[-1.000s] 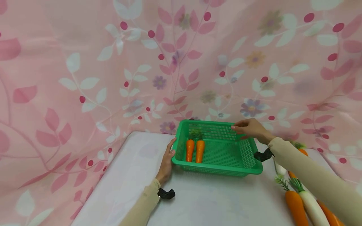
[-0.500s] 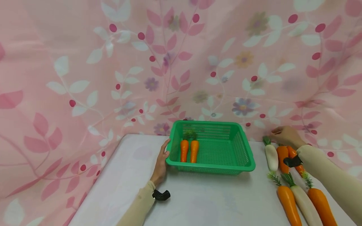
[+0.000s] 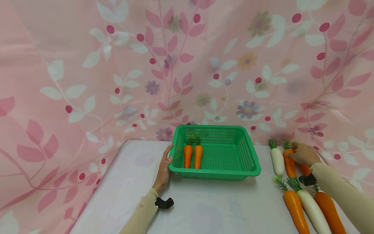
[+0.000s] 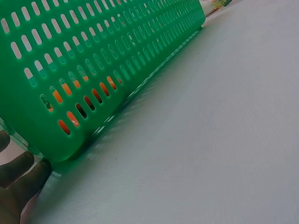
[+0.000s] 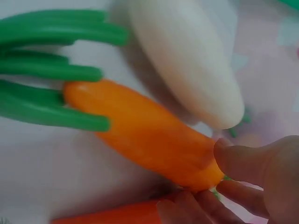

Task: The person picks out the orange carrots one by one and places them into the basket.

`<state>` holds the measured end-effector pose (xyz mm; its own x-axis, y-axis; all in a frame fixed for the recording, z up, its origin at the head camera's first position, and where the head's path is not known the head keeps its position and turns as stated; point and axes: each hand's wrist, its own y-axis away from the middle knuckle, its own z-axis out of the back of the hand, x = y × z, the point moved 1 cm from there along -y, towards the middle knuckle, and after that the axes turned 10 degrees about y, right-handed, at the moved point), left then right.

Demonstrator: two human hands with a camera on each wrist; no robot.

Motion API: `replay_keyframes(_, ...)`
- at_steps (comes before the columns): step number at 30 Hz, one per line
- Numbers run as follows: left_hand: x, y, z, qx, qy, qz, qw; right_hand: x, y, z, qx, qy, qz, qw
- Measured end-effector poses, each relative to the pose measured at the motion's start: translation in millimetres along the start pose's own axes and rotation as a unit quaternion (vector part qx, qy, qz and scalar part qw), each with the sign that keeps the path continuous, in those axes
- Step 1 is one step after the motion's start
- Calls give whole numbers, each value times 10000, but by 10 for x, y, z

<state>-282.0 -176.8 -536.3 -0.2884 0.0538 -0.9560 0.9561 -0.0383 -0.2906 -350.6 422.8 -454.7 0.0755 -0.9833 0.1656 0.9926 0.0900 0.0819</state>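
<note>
A green plastic basket [image 3: 216,171] stands on the white table, with two carrots [image 3: 187,156] side by side at its left end. Along the basket's left side lies my left hand [image 3: 162,172], its fingers extended against the outer wall. In the left wrist view, fingertips [image 4: 39,170] touch the basket's lower corner. At the right, my right hand [image 3: 304,155] pinches the leafy end of a carrot [image 5: 149,133] between thumb and fingers. That carrot lies between a white radish [image 5: 187,60] and another carrot [image 5: 112,214], partly hidden under the hand.
Nearer the front right lie a carrot [image 3: 295,208], a white radish [image 3: 314,209] with green stalks and another carrot [image 3: 330,209]. A pink floral curtain [image 3: 187,65] hangs behind the table [image 3: 204,208].
My right hand has gone from above the basket to the vegetables at the right and taken hold of a carrot. My left hand stays at the basket; the head view has shifted slightly.
</note>
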Motion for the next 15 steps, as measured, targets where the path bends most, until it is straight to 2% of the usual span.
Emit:
replay_keyframes(10,36,-13,11,35,37,-45,10000,-6,-20,-101,-163,150,-50,9997)
replay_keyframes(15,48,-25,18,34,18,1,10000,26,-30,-100,-58,83,-76,9999)
